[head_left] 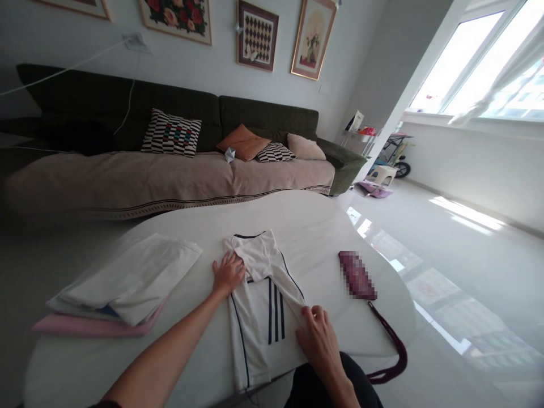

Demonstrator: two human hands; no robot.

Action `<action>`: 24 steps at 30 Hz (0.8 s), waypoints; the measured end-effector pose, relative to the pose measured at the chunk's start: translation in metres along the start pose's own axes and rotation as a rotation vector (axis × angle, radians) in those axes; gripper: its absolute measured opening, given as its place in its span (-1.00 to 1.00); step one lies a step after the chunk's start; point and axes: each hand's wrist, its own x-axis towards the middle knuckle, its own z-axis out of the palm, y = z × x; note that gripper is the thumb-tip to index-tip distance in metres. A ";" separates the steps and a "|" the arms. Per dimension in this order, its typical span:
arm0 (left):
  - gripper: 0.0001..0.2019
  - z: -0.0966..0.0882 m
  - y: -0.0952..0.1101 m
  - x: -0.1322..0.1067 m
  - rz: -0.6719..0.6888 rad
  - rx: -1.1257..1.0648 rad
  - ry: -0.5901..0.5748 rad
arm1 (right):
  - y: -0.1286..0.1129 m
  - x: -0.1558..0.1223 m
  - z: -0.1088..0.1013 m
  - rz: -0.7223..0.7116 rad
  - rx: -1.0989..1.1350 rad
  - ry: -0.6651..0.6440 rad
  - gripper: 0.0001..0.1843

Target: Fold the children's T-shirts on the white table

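Note:
A white sports shirt with dark navy stripes (pixel 259 306) lies folded lengthwise on a white oval table (pixel 293 218). My left hand (pixel 228 273) rests flat on the shirt's upper part near the collar, fingers spread. My right hand (pixel 318 334) is at the shirt's right side, its fingers pinching the folded fabric edge. To the left of the shirt lies a stack of white folded clothing in a transparent plastic bag (pixel 127 277), on top of a pink folded item (pixel 93 327).
A pixelated purple pouch (pixel 357 275) lies right of the shirt, its dark maroon strap (pixel 393 345) hanging over the table edge. Beyond the table stand a long dark green sofa (pixel 263 113) with cushions and a glossy white floor (pixel 459 255).

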 end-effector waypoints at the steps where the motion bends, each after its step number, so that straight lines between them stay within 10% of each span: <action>1: -0.68 0.000 0.000 -0.001 0.003 0.000 0.002 | -0.001 -0.004 0.001 0.008 -0.045 0.033 -0.74; 9: -0.68 -0.002 0.001 -0.002 0.001 -0.008 0.008 | -0.014 -0.014 -0.009 -0.007 -0.095 0.105 -0.80; 14: -0.68 -0.001 0.000 -0.002 0.010 -0.019 0.010 | -0.035 -0.015 -0.024 -0.164 0.120 -0.192 -0.80; 17: -0.67 0.000 0.000 -0.002 0.011 -0.019 0.014 | -0.036 0.001 -0.028 -0.183 0.203 -0.143 -0.72; 24: -0.68 0.004 -0.001 0.000 -0.002 0.019 0.019 | -0.023 0.021 0.021 -0.221 0.037 -0.163 -0.43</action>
